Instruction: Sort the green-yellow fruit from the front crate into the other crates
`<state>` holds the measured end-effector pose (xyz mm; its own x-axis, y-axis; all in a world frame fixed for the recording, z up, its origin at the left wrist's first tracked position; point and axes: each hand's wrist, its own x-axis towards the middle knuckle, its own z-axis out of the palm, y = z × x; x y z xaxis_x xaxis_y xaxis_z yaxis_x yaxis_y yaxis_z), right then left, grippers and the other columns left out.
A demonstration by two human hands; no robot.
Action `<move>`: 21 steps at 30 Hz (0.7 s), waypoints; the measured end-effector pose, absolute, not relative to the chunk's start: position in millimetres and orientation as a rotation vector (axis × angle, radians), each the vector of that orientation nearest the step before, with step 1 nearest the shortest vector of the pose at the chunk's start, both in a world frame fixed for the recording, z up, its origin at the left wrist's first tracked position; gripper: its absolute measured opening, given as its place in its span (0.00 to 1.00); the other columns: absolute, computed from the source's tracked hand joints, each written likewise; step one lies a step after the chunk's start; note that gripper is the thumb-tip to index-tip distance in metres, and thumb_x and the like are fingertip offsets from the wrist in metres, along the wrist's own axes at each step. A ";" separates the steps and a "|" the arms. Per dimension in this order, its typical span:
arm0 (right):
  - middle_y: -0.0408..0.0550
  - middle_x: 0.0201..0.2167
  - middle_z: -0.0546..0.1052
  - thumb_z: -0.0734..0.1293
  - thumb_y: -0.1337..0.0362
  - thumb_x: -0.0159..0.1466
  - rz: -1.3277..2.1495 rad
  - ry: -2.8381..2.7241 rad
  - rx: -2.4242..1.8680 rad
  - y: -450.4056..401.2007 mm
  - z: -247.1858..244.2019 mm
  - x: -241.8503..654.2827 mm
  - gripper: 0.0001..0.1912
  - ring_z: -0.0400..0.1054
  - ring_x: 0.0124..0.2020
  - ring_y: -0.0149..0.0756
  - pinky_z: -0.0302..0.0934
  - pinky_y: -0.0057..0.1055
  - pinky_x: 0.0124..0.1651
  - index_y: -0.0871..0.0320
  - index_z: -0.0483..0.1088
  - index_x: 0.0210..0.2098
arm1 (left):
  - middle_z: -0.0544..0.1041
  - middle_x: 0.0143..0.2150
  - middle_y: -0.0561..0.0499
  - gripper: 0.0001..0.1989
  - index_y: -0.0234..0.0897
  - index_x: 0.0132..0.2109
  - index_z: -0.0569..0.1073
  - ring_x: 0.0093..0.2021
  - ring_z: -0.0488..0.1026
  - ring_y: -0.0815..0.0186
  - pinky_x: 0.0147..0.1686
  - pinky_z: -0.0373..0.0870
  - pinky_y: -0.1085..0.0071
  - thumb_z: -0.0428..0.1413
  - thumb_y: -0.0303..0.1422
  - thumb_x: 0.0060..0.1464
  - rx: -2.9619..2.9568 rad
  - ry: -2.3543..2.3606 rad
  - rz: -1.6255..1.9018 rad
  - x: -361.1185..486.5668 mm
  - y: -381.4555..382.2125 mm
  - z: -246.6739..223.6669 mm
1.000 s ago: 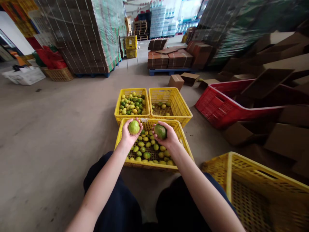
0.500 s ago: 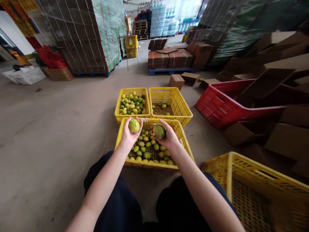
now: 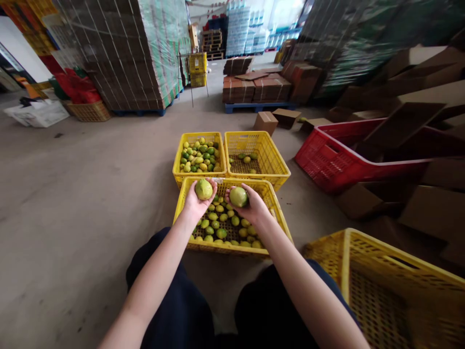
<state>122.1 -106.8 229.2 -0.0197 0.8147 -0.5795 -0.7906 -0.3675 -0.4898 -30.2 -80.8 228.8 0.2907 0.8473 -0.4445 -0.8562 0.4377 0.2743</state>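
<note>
My left hand [image 3: 196,202] holds a yellow-green fruit [image 3: 204,189] in its palm, fingers curled round it from below. In my right hand [image 3: 253,206] rests another green fruit [image 3: 239,197], paler on top. Both hands are above the near yellow crate [image 3: 279,213], where a loose layer of yellow and green fruit [image 3: 221,233] lies on the slatted bottom. Behind it, the far left yellow crate [image 3: 176,165] is well filled with fruit, and the far right yellow crate [image 3: 272,155] has only a few pieces.
A large yellow crate [image 3: 347,261] stands at the lower right, by my leg. Beyond it are a red crate [image 3: 323,155] and piled cardboard boxes [image 3: 428,203]. Flat cartons on a blue pallet [image 3: 240,107] and tall wrapped stacks [image 3: 119,58] stand further back.
Both fruits have been turned in my hands; the right one now shows a paler side. My left hand has shifted slightly right, and my right hand is slightly lower.
</note>
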 end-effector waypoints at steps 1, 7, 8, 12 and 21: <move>0.48 0.21 0.74 0.57 0.64 0.64 1.678 -0.027 -0.970 -107.0 229.4 121.8 0.09 0.70 0.25 0.36 0.71 0.32 0.27 0.59 0.67 0.33 | 0.77 0.31 0.43 0.16 0.27 0.46 0.72 0.33 0.77 0.62 0.34 0.78 0.67 0.46 0.33 0.60 -0.004 0.599 1.136 -30.4 -81.5 228.5; 0.51 0.24 0.75 0.58 0.69 0.59 1.682 -0.003 -0.878 -108.1 229.7 120.5 0.08 0.71 0.29 0.39 0.73 0.36 0.32 0.60 0.68 0.34 | 0.78 0.37 0.35 0.20 0.23 0.51 0.69 0.40 0.78 0.56 0.34 0.79 0.65 0.44 0.32 0.57 0.031 0.619 1.116 -30.8 -83.8 228.7; 0.51 0.25 0.75 0.58 0.68 0.60 1.681 0.000 -0.878 -107.6 228.8 120.5 0.08 0.71 0.30 0.39 0.73 0.36 0.33 0.60 0.68 0.34 | 0.77 0.37 0.34 0.20 0.22 0.51 0.69 0.39 0.78 0.56 0.33 0.78 0.66 0.44 0.31 0.58 0.027 0.619 1.116 -30.7 -83.6 228.9; 0.50 0.28 0.76 0.57 0.67 0.65 1.694 -0.003 -0.895 -104.6 222.1 122.6 0.09 0.71 0.32 0.37 0.72 0.33 0.34 0.59 0.68 0.35 | 0.77 0.36 0.36 0.18 0.24 0.50 0.69 0.35 0.77 0.58 0.29 0.78 0.67 0.44 0.33 0.60 0.004 0.620 1.061 -30.5 -82.3 229.0; 0.49 0.23 0.73 0.53 0.60 0.68 1.748 0.003 -0.971 -103.1 219.6 124.7 0.16 0.68 0.26 0.37 0.68 0.31 0.26 0.58 0.68 0.34 | 0.75 0.31 0.39 0.19 0.24 0.46 0.71 0.26 0.73 0.65 0.24 0.74 0.73 0.44 0.37 0.62 0.054 0.652 0.972 -28.2 -81.6 229.7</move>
<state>124.7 -103.1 219.6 -0.0815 0.7939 -0.6025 -0.7962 -0.4155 -0.4398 -28.2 -81.6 229.7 0.3902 0.7802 -0.4889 -0.7486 0.5780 0.3248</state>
